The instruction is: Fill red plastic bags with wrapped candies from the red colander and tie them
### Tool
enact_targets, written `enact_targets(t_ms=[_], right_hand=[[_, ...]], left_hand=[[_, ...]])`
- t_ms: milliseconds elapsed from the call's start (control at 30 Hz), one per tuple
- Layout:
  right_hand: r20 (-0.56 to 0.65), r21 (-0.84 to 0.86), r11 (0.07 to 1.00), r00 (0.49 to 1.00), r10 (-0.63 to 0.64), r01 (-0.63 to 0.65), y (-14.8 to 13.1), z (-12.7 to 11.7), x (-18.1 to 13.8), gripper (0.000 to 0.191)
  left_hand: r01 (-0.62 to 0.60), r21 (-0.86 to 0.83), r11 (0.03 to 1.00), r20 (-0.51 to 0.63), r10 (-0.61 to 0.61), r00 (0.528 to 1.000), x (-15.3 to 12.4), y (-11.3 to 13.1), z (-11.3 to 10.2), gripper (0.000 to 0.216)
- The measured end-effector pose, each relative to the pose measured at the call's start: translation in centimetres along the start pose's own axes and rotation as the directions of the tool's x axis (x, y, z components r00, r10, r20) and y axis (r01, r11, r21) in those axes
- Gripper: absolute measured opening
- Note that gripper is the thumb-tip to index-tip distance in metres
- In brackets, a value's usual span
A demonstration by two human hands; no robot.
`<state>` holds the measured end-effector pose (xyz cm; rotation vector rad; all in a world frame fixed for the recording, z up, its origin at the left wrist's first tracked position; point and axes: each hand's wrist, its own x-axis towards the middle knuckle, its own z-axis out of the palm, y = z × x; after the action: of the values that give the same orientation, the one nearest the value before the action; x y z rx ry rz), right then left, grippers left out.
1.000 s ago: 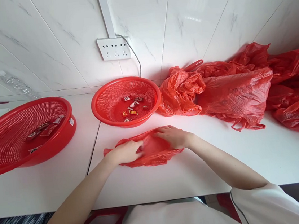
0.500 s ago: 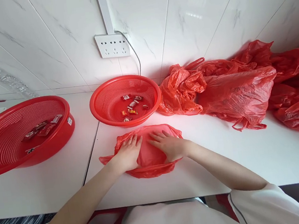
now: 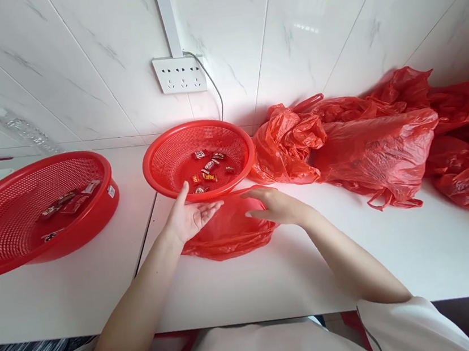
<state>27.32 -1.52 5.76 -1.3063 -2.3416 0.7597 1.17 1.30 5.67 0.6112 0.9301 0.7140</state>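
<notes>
A red plastic bag (image 3: 230, 230) lies flattened on the white counter (image 3: 297, 270) in front of me. My left hand (image 3: 188, 215) is lifted over the bag's left part, palm turned up and fingers spread, holding nothing. My right hand (image 3: 274, 204) rests on the bag's right upper edge with its fingers stretched out. Just behind the bag stands a small red mesh basket (image 3: 159, 159) with several wrapped candies (image 3: 208, 170) in it.
A larger red mesh basket (image 3: 94, 215) with a few wrappers sits at the left. A heap of crumpled red plastic bags (image 3: 368, 147) fills the back right. A wall socket (image 3: 179, 75) with a cable is on the tiled wall.
Both hands pressed flat on the bag before. Now my left hand has lifted and turned palm up, and the bag is gathered smaller toward the small basket.
</notes>
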Motion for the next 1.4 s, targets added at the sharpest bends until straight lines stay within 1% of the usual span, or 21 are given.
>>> enact_targets(t_ms=[100,200,367,500,567,633,667,700,733,767,833,867,967,1033,1100,1167,1200,1267,1300,1333,1400], right_hand=[[-0.067,0.063,0.998,0.998,0.007,-0.003,-0.8,-1.2,0.4,0.035],[-0.141,0.107,0.994,0.990,0.027,-0.012,-1.4,-2.1,1.1,0.027],[-0.339,0.076,0.997,0.939,0.054,-0.030,-1.9,-4.1,1.9,0.023],[-0.447,0.031,0.999,0.893,0.048,-0.038,-1.9,-5.1,2.9,0.026],[-0.552,-0.043,0.992,0.830,0.074,-0.117,-1.5,-4.8,3.7,0.034],[-0.692,-0.056,0.955,0.701,0.173,-0.291,-0.6,-4.3,4.6,0.060],[-0.735,-0.016,0.928,0.634,0.241,-0.371,0.1,-4.1,5.0,0.073],[-0.738,0.051,0.906,0.595,0.318,-0.421,1.0,-4.0,5.3,0.082],[-0.703,0.128,0.893,0.596,0.389,-0.432,1.9,-4.0,5.5,0.085],[-0.640,0.207,0.887,0.628,0.443,-0.414,2.8,-4.0,5.6,0.080],[-0.526,0.339,0.876,0.703,0.479,-0.343,4.5,-4.2,5.7,0.060],[-0.508,0.380,0.872,0.719,0.475,-0.308,5.0,-4.3,5.7,0.049],[-0.568,0.401,0.886,0.696,0.440,-0.233,5.5,-4.5,5.5,0.034],[-0.617,0.382,0.904,0.676,0.403,-0.191,5.3,-4.5,5.4,0.032],[-0.651,0.363,0.921,0.669,0.359,-0.141,5.0,-4.6,5.3,0.032],[-0.664,0.350,0.933,0.679,0.313,-0.088,4.8,-4.6,5.2,0.032],[-0.654,0.346,0.936,0.698,0.291,-0.065,4.7,-4.6,5.1,0.034],[-0.629,0.326,0.944,0.736,0.252,-0.044,4.4,-4.5,5.2,0.038],[-0.637,0.292,0.955,0.734,0.234,-0.051,4.0,-4.4,5.3,0.042],[-0.672,0.235,0.969,0.709,0.215,-0.071,3.5,-4.3,5.4,0.047],[-0.770,0.077,0.989,0.623,0.140,-0.127,2.1,-3.9,5.7,0.055]], left_hand=[[-0.060,-0.244,0.968,-0.014,0.058,0.998,0.2,0.8,0.3,0.066],[-0.050,-0.307,0.950,-0.018,0.046,0.999,0.4,1.1,0.7,0.044],[-0.057,-0.218,0.974,-0.044,0.049,0.998,0.8,0.8,0.4,0.039],[-0.080,-0.020,0.997,-0.006,0.080,0.997,0.1,0.2,-0.7,0.034],[-0.117,0.078,0.990,0.043,0.114,0.993,-0.5,0.0,-1.0,0.033],[-0.166,0.121,0.979,0.085,0.156,0.984,-0.9,-0.3,-1.2,0.034],[-0.182,0.128,0.975,0.098,0.171,0.980,-1.0,-0.4,-1.2,0.034],[-0.195,0.131,0.972,0.101,0.182,0.978,-1.0,-0.5,-1.3,0.035],[-0.205,0.134,0.970,0.097,0.193,0.976,-0.9,-0.6,-1.3,0.036],[-0.212,0.142,0.967,0.087,0.201,0.976,-0.9,-0.6,-1.3,0.037],[-0.181,0.196,0.964,0.050,0.175,0.983,-0.7,-0.6,-1.4,0.038],[-0.130,0.246,0.961,0.021,0.129,0.991,-0.7,-0.6,-1.5,0.042],[0.091,0.420,0.903,-0.074,-0.065,0.995,-1.0,0.0,-2.0,0.071],[0.127,0.500,0.857,-0.144,-0.063,0.988,-1.4,0.6,-2.6,0.078],[0.025,0.533,0.846,-0.229,0.116,0.967,-1.7,1.1,-3.2,0.069],[-0.156,0.519,0.840,-0.277,0.339,0.899,-1.8,1.3,-3.7,0.054],[-0.233,0.485,0.843,-0.270,0.398,0.877,-1.7,1.3,-3.8,0.049],[-0.317,0.372,0.873,-0.227,0.417,0.880,-1.5,1.1,-3.7,0.042],[-0.330,0.308,0.892,-0.207,0.402,0.892,-1.4,0.9,-3.6,0.038],[-0.341,0.253,0.906,-0.201,0.394,0.897,-1.2,0.6,-3.4,0.034],[-0.384,0.195,0.903,-0.230,0.422,0.877,-0.9,0.3,-3.1,0.028]])
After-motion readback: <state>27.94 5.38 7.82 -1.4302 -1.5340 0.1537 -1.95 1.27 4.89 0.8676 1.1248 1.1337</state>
